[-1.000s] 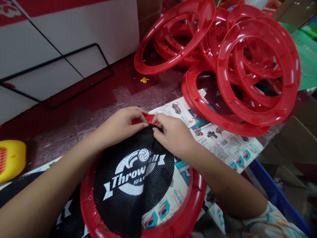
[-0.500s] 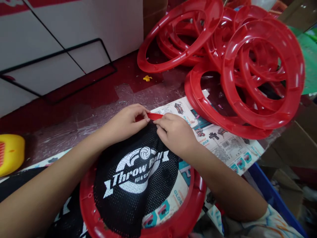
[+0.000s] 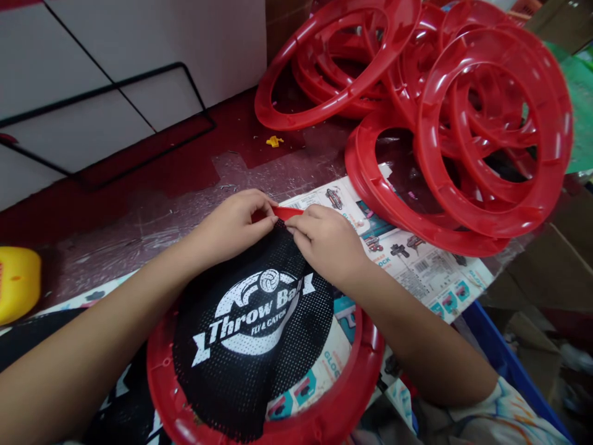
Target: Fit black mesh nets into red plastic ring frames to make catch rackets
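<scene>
A black mesh disc (image 3: 245, 377) printed "Throw Ball" lies over a red plastic ring (image 3: 356, 386) in front of me. At the far side, my left hand (image 3: 241, 221) pinches the mesh edge against the ring's rim. My right hand (image 3: 327, 244) is closed beside it, fingertips pressing the same edge a short way to the right. A short stretch of red rim shows between the two hands. At the lower right the mesh stops short of the ring, and printed card shows through the gap. The ring's far part is mostly hidden under my hands.
A heap of red rings (image 3: 495, 222) is piled at the back right. Under my work lies a printed cardboard sheet (image 3: 412, 272). A yellow plastic object (image 3: 18, 284) sits at the left, near more black mesh (image 3: 125, 408). A black wire frame (image 3: 139, 83) stands by a white box (image 3: 222, 49).
The view has shifted slightly. Both hands keep their grip at the far edge of the ring, and the mesh has moved only a little.
</scene>
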Tool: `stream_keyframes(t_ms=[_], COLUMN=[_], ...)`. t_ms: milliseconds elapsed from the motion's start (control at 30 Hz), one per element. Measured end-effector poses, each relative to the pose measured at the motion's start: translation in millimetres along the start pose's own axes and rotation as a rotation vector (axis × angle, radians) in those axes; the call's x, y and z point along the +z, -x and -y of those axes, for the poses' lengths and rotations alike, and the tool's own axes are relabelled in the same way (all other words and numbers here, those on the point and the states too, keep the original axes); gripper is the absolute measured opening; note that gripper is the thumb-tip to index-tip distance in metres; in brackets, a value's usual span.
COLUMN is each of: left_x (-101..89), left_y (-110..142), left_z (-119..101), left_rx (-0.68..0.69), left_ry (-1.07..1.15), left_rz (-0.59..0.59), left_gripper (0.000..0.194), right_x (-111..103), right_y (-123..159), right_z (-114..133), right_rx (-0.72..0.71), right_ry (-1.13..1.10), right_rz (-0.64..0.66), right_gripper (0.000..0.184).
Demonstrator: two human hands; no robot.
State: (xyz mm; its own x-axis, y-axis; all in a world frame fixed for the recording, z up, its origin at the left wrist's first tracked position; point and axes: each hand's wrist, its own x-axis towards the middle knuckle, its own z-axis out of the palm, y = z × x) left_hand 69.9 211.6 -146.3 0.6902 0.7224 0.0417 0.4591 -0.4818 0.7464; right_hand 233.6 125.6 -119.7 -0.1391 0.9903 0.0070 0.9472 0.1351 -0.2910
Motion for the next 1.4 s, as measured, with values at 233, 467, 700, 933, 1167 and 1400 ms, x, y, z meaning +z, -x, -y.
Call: stream_keyframes(t_ms=[233,467,700,933,1167,1400], left_x=[-0.9,0.3,-0.8,-11.3,-28.7,-22.8], left_y=[-0.5,-1.9,-2.5,-0.8,1.5,2.4], left_z=[-2.5,-4.0,-5.1,5.1,-0.7,-7.0], left_rx=[-0.032,-0.095,-0.185,-0.293,-0.187,0.125], left_ry=[0.01,0.045,0.07,0.178,-0.081,-0.21], left_rz=[-0.004,-0.03,-0.042,0.03,0.134,0.142], left_gripper=[0.016,0.016,0.013,0.041,0.037,0.035], right_x=[3.7,5.6,6.1,-4.4,-12.6,-14.7], right_y=[0.8,-0.6,-0.2,2.6,9.1,10.6], right_z=[-1.8,-2.6,-2.8,-2.6,-1.4,8.9], right_rx=[-0.044,-0.097,-0.114,0.035,0.181,0.059], right_ry=[0.037,0.134,0.129,-0.059,-0.185,0.029], right_rz=[0.004,-0.008,0.009,0.049,0.1,0.177], right_gripper=[0.026,0.024,0.024,0.015,0.023,0.019])
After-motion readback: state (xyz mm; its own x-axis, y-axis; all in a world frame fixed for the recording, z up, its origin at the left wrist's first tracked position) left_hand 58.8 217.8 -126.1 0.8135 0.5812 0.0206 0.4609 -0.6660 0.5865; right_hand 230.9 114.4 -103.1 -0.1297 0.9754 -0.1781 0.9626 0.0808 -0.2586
